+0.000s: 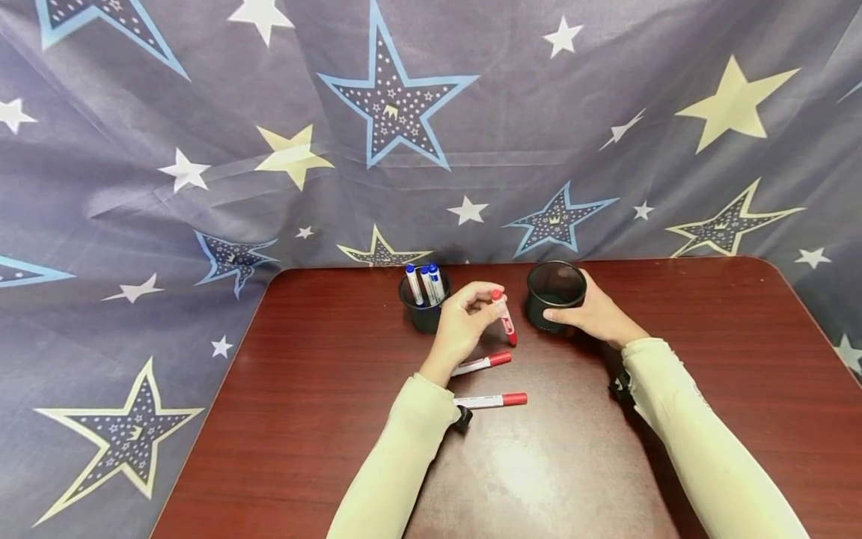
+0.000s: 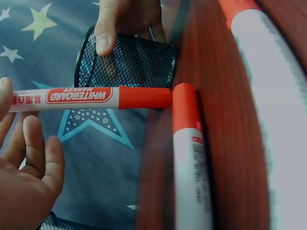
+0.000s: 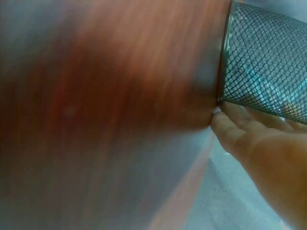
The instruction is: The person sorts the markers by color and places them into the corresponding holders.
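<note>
My left hand (image 1: pixel 465 318) pinches a red-capped whiteboard marker (image 1: pixel 503 318) near its upper end, cap pointing down. In the left wrist view the held marker (image 2: pixel 86 98) shows its printed label. My right hand (image 1: pixel 595 308) grips the side of a black mesh pen cup (image 1: pixel 556 284), thumb on the near side and fingers behind; nothing shows inside it. The right wrist view has that cup's mesh wall (image 3: pixel 268 62) with fingers against it. Two more red-capped markers lie on the table, one (image 1: pixel 481 364) just below my left hand, the other (image 1: pixel 491 400) beside my left wrist.
A second black mesh cup (image 1: pixel 426 318) stands left of my left hand, holding several blue-capped markers (image 1: pixel 426 284). The dark red wooden table (image 1: pixel 323 419) ends at a star-patterned cloth (image 1: pixel 404 195) behind.
</note>
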A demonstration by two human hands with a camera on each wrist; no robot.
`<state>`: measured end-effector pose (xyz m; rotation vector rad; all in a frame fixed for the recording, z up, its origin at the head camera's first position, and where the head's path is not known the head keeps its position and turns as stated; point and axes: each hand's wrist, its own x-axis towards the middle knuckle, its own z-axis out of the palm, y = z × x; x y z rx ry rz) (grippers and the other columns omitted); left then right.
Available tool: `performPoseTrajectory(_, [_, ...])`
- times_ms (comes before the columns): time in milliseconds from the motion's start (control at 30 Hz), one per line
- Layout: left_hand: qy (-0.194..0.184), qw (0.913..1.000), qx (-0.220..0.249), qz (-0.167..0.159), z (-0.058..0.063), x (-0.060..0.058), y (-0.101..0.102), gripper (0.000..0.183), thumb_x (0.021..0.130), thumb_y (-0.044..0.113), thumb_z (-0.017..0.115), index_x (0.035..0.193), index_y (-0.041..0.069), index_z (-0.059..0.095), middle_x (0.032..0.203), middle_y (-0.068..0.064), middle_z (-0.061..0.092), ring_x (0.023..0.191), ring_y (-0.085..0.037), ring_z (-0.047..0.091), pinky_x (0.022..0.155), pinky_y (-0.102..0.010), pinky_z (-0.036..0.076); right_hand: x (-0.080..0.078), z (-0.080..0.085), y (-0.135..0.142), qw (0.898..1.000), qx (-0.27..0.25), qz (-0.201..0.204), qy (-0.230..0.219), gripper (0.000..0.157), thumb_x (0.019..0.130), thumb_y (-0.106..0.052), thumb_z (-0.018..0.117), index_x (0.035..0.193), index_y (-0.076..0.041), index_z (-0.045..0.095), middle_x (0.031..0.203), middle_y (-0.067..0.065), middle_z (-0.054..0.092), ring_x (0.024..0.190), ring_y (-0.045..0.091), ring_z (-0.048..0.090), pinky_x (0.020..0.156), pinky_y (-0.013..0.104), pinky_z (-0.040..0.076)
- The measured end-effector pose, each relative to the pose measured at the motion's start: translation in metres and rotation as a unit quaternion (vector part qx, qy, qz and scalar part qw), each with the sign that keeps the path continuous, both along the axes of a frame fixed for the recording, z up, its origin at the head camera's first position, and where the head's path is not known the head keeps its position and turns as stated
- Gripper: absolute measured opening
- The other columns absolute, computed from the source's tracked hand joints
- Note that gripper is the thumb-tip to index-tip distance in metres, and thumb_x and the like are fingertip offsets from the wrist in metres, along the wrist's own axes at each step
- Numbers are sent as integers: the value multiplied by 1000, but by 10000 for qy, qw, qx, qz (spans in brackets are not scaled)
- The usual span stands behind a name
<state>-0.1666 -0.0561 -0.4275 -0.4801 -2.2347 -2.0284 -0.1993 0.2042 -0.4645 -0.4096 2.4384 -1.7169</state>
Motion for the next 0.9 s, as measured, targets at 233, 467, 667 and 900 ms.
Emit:
performPoseTrajectory(233, [376, 9993, 12, -74, 15, -7, 3, 24, 91, 3, 74, 114, 1, 73, 99, -12, 73, 84, -13, 65, 75, -25, 52, -1, 0, 0, 10000, -21, 19, -8, 87, 83, -12, 85, 152, -3, 32, 138, 23, 46, 102, 35, 52, 58, 46, 55])
performPoseTrajectory(467, [540, 9985, 51, -123, 26, -17, 11, 22, 91, 8, 76, 112, 1, 74, 98, -9, 75, 88, -12, 68, 80, -30, 55, -3, -2, 0, 9991, -124, 175, 365, 81, 81, -5, 84, 149, -3, 39, 137, 21, 52, 116, 37, 52, 87, 37, 50])
performPoseTrajectory(667, [750, 9969, 111, -186, 39, -23, 21, 22, 91, 6, 74, 112, 0, 74, 97, -11, 73, 85, -11, 67, 78, -28, 55, -7, -3, -1, 9972, -397, 357, 525, 77, 81, 2, 82, 147, -3, 44, 134, 21, 56, 118, 41, 52, 98, 37, 44])
performPoseTrajectory(900, [947, 9949, 251, -222, 57, -30, 31, 21, 91, 3, 74, 112, -1, 73, 97, -15, 73, 85, -13, 67, 77, -27, 54, -5, -4, -1, 9987, -350, 246, 268, 79, 82, -4, 83, 149, -5, 41, 134, 21, 54, 108, 39, 54, 66, 35, 56])
